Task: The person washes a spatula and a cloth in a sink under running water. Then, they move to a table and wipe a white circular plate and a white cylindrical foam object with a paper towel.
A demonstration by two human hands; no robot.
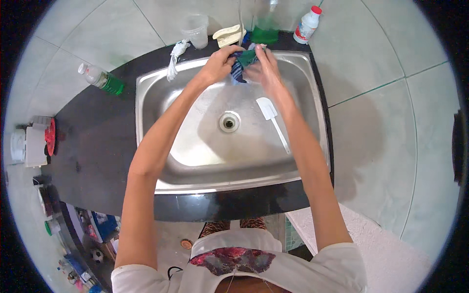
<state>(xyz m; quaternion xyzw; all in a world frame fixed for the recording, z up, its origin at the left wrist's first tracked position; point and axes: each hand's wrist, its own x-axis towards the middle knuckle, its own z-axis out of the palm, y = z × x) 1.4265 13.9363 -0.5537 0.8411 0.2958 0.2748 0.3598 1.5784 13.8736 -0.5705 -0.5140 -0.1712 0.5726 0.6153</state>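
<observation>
At the back of the steel sink (pixel 195 146), my left hand (pixel 219 63) grips a blue-striped and green cloth (pixel 238 68) with curled fingers. My right hand (pixel 264 68) holds the same cloth from the right, its thumb and fingers on the fabric and partly hidden by it. The cloth is bunched up just below a thin vertical pipe or tap (pixel 240 17). A white spatula (pixel 266 108) lies in the right of the basin, below my right hand. The round drain (pixel 229 122) shows between my forearms.
Along the back ledge are a white rag (pixel 175 59), a plastic cup (pixel 195 29), a cream dish (pixel 228 35), green liquid (pixel 265 31) and a red-capped bottle (pixel 307 25). A green-liquid bottle (pixel 102 80) lies or leans on the dark counter (pixel 93 146). Tiled walls (pixel 371 117) bound the sink.
</observation>
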